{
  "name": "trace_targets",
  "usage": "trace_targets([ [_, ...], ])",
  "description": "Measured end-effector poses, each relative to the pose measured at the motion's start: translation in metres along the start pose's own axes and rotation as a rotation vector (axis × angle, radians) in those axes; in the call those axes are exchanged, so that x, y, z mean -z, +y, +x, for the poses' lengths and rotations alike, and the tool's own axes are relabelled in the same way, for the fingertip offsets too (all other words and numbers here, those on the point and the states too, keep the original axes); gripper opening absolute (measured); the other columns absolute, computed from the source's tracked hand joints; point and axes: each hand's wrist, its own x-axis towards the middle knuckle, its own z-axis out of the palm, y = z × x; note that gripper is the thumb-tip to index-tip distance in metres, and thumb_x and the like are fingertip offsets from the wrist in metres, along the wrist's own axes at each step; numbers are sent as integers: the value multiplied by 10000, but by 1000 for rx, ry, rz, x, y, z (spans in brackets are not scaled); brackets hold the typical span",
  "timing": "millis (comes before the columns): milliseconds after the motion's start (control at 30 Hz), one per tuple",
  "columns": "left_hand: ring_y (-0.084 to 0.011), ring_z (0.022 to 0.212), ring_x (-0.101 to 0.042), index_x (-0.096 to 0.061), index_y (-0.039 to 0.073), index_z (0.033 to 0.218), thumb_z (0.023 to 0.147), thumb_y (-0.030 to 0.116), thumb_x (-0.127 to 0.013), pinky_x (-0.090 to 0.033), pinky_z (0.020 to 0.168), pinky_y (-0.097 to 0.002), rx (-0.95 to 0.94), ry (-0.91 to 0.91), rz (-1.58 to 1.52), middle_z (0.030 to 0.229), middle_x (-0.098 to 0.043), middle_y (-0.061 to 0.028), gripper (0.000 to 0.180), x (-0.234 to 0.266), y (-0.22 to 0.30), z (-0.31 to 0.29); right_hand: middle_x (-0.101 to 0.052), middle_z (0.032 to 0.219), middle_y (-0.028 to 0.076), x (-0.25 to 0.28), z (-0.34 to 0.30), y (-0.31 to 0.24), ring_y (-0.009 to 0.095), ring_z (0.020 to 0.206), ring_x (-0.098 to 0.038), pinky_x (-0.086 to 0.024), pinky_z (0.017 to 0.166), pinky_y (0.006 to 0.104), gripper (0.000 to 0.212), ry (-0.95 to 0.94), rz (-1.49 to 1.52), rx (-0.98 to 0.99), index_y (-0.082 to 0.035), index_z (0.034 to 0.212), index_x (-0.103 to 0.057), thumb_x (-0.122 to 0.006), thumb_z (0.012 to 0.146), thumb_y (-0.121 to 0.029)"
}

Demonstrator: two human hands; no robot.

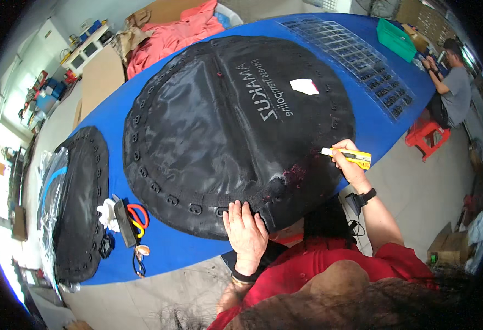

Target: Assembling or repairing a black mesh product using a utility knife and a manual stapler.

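Leaning over a blue table [170, 253], a person in a red shirt [329, 265] works on a round black trampoline mat [181, 132], which lies spread across the middle of the tabletop with metal rings along its rim. The left hand [246, 234] rests on the mat's near edge, fingers extended and holding nothing. The right hand [350, 164] has its fingers closed around a yellow utility knife [357, 158], its pale tip at the mat's right side; I can't tell whether it touches the fabric. Reddish bits [295, 174] are scattered just left of the tip, and a white scrap [305, 86] lies farther up the mat. To the left, scissors [137, 215] with red and yellow handles lie near a smaller black mat [82, 209]. Beyond the right side, a clear compartment tray [357, 60] sits near a green bin [396, 39].
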Motion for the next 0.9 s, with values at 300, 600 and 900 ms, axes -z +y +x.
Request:
trace_targets([
  [300, -438, 1319, -468, -560, -66, 1270, 887, 212, -619, -300, 1153, -570, -21, -28, 14, 1343, -537, -276, 477, -5, -4, -1, -659, 816, 4, 1, 1, 10, 41, 676, -591, -477, 565, 199, 136, 34, 45, -8, -93, 1037, -611, -666, 968, -197],
  [600, -456, 1302, -469, -551, -96, 1248, 897, 198, -567, -312, 1143, -582, -71, 30, 51, 1313, -546, -285, 459, -8, 0, 0, -658, 814, 3, 2, 3, 21, 69, 708, -624, -506, 580, 231, 127, 57, 49, 52, -103, 989, -607, -697, 955, -186],
  [900, -420, 1292, -487, -547, -71, 1246, 935, 194, -517, -336, 1146, -546, -81, 101, 127, 1309, -545, -254, 410, -7, 4, 0, -612, 757, -17, -2, 5, 6, 70, 684, -589, -476, 610, 260, 111, 19, 14, 124, -95, 909, -606, -680, 938, -172],
])
